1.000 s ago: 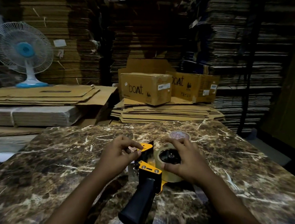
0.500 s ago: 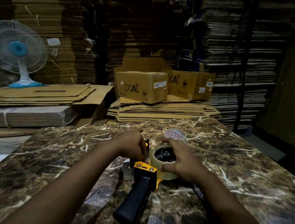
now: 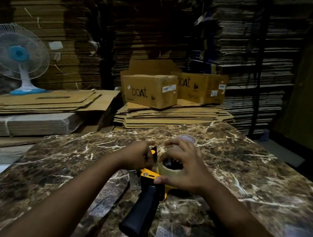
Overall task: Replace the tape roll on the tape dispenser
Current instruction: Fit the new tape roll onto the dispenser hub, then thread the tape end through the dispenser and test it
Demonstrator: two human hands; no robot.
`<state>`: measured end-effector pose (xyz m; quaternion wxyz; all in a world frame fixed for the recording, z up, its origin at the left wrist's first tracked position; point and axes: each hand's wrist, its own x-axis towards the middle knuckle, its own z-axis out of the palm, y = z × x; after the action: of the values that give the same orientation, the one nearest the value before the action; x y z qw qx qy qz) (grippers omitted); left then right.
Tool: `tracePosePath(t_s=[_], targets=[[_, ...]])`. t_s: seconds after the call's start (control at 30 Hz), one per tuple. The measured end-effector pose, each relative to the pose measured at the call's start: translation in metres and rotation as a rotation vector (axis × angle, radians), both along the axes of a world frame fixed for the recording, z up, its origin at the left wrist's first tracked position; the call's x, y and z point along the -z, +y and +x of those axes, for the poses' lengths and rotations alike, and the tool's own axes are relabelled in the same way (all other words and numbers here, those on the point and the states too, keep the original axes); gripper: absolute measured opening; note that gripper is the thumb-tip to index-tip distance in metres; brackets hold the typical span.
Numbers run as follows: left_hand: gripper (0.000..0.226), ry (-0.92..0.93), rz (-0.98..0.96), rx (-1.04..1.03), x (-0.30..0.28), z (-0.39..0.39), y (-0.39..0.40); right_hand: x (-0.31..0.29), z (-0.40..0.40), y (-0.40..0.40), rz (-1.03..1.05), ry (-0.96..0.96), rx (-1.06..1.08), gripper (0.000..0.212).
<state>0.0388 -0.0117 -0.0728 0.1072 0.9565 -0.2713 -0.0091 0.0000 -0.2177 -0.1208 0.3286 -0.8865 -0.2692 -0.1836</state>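
A yellow tape dispenser [image 3: 149, 175] with a black handle [image 3: 139, 210] lies flat on the marble table [image 3: 244, 168]. A clear tape roll [image 3: 167, 170] sits on its hub. My right hand [image 3: 183, 169] is spread over the roll, fingers around its rim and thumb by the yellow frame. My left hand [image 3: 137, 155] is closed on the dispenser's front end, next to the black blade guard [image 3: 153, 154]. Just behind my right hand stands a second tape roll [image 3: 187, 139] with a red-printed core, partly hidden by my fingers.
Beyond the table's far edge lie stacks of flat cardboard [image 3: 171, 118] with two "boat" boxes [image 3: 149, 90] on them. A white and blue fan [image 3: 15, 55] stands at the left. High piles of cardboard fill the background.
My left hand has moved forward and closed on the dispenser's front end. My right hand stays on the roll, its fingers spread wider. The camera has shifted a little.
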Motion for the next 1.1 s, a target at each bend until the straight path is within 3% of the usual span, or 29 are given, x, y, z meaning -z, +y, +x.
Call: tracePosePath(t_s=[0.1, 0.23, 0.67, 0.9, 1.0, 1.1], targets=[[0.011, -0.024, 0.033, 0.054, -0.001, 0.001, 0.005, 0.004, -0.003, 0.013, -0.057, -0.088, -0.032, 0.053], [0.009, -0.019, 0.034, 0.061, 0.004, 0.001, 0.024, 0.009, -0.001, 0.016, 0.02, -0.075, -0.034, 0.046], [0.011, -0.082, -0.299, -0.056, 0.028, -0.033, 0.053, 0.012, 0.002, 0.023, 0.052, -0.014, 0.024, 0.038], [0.01, -0.018, -0.438, -0.073, 0.032, -0.05, 0.072, 0.012, 0.005, 0.022, 0.09, 0.021, -0.008, 0.05], [0.013, -0.014, -0.473, -0.067, 0.031, -0.054, 0.08, 0.009, 0.003, 0.022, 0.073, 0.039, -0.006, 0.036], [0.011, -0.012, -0.523, -0.069, 0.032, -0.06, 0.09, 0.006, 0.003, 0.023, 0.071, 0.061, -0.002, 0.036]])
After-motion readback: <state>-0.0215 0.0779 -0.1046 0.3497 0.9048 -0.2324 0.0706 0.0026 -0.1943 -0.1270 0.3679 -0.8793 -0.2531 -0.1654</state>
